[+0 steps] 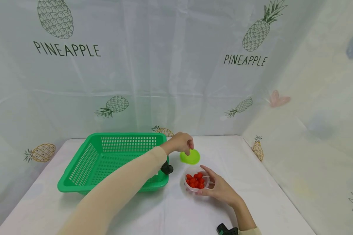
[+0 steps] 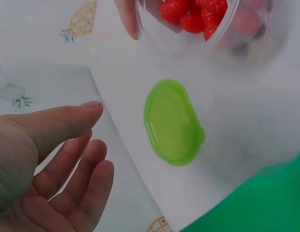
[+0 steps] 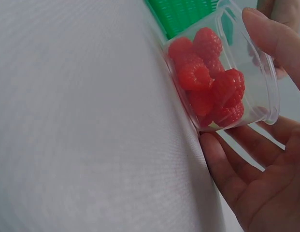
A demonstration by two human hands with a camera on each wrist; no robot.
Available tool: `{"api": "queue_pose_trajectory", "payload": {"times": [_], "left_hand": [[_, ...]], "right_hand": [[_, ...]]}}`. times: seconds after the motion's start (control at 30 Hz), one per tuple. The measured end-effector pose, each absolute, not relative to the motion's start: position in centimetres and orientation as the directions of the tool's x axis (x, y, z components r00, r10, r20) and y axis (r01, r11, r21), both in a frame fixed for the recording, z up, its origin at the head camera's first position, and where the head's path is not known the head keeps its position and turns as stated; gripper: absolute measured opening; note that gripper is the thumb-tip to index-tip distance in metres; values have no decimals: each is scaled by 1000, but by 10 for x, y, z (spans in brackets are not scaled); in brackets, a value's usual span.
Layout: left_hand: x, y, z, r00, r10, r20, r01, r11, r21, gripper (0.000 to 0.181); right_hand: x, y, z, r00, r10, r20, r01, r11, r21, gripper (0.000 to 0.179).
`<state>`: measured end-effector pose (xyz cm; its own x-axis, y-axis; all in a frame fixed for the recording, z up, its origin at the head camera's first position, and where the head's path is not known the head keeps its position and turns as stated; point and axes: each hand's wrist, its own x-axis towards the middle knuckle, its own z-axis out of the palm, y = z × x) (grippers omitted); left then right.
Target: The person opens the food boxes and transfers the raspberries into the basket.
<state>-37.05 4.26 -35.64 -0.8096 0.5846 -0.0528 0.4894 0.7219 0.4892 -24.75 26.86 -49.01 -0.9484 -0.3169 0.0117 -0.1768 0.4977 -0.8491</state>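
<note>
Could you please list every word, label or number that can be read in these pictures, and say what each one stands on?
"PINEAPPLE" on the backdrop cloth, upper left, under a drawn pineapple.
"PINEAPPLE" on the same cloth, upper right, under another drawn pineapple.
No readable text on the green basket, the green lid or the clear cup of raspberries.

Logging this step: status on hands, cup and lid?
Left hand open above the green lid, not gripping. Right hand holds the clear cup of raspberries. Green basket left, nothing blocking.
</note>
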Motion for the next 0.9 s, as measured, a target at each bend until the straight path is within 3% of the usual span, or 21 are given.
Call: {"api": "queue_pose_trajectory", "payload": {"times": [0.47,0.9], "left_hand": [[-331,41,-341,-715,697,-56,590,645,486,18],[-310,38,-363,-742,671,6,575,631,521,21]], "right_hand": [[-248,269,-489,-951,-308,-4,-152,481,-864,104],[-246,270,-488,-950,-310,-26,-129,470,-873,101]]}}
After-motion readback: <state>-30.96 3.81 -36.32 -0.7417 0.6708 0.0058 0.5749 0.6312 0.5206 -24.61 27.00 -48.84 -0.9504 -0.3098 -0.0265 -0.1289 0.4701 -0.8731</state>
